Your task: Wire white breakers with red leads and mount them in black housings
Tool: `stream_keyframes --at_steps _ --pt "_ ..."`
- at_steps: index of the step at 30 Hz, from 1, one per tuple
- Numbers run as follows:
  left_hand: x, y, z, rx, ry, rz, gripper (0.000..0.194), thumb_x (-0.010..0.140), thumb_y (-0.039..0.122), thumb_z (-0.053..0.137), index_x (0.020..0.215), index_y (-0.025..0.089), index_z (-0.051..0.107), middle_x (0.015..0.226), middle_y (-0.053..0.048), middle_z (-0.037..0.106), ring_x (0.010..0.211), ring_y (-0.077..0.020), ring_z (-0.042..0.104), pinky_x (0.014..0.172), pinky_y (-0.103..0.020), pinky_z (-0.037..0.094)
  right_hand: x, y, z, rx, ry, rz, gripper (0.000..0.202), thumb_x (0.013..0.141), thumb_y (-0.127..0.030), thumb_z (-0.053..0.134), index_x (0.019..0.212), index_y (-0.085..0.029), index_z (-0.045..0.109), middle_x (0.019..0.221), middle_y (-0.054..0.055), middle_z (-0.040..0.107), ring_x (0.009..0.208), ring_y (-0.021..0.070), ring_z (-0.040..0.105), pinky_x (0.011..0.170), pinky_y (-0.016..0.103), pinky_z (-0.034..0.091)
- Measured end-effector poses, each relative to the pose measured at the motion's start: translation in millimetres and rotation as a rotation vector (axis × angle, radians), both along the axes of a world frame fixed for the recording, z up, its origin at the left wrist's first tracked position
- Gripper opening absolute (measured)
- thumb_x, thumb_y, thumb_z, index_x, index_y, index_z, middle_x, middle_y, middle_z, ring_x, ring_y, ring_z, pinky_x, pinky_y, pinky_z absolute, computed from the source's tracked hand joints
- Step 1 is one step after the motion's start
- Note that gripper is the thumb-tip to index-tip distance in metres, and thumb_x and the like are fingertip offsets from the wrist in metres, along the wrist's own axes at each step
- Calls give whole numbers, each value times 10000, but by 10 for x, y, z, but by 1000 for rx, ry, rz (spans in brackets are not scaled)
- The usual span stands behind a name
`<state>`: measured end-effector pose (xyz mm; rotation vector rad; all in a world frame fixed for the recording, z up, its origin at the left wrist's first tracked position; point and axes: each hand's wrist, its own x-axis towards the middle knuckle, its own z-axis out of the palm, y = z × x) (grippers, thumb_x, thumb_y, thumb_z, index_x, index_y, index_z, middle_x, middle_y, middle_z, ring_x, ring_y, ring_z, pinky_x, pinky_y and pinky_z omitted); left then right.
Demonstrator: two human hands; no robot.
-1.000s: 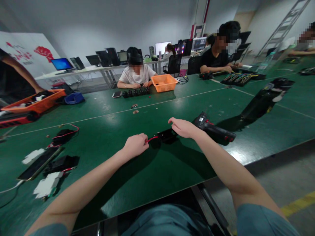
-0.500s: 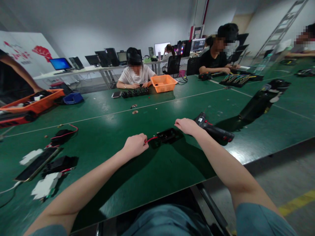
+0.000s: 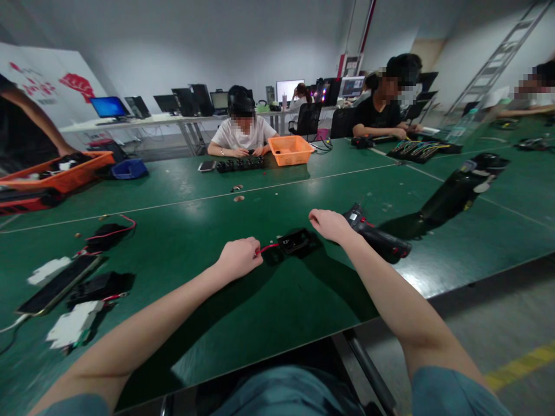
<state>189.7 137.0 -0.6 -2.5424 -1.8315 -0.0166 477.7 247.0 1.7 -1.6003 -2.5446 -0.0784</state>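
Note:
My left hand [image 3: 240, 257] is closed on a red wire [image 3: 269, 247] that runs to a small black box [image 3: 295, 241] lying on the green table [image 3: 260, 312]. The inside of the box is too dark to make out. To the right of the box and slightly above it, my right hand [image 3: 329, 224] has its fingers pressed together; whatever they pinch, if anything, is too small to tell. A black power tool [image 3: 381, 240] with red details lies just right of my right hand.
At left lie a phone [image 3: 60, 284], white modules [image 3: 74, 325] and black parts [image 3: 102, 288]. Orange baskets [image 3: 291, 150] and a blue bin [image 3: 129, 169] stand farther back. A dark cylindrical object [image 3: 462, 188] is at right. Several people sit around the table.
The view has shifted slightly. My left hand still grips the wire, and my right hand stays near the box with its fingers together.

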Motion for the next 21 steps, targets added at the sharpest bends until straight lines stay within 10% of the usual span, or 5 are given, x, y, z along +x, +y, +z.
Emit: stream_keyframes --at_steps 21 --pt "21 -8 25 -36 -41 -29 230 888 332 486 912 184 660 944 -59 681 778 -180 639 582 -250 422 -75 -76 48 -3 132 73 218 966 -271 499 1148 -213 603 1014 62 730 881 218 672 740 295 447"
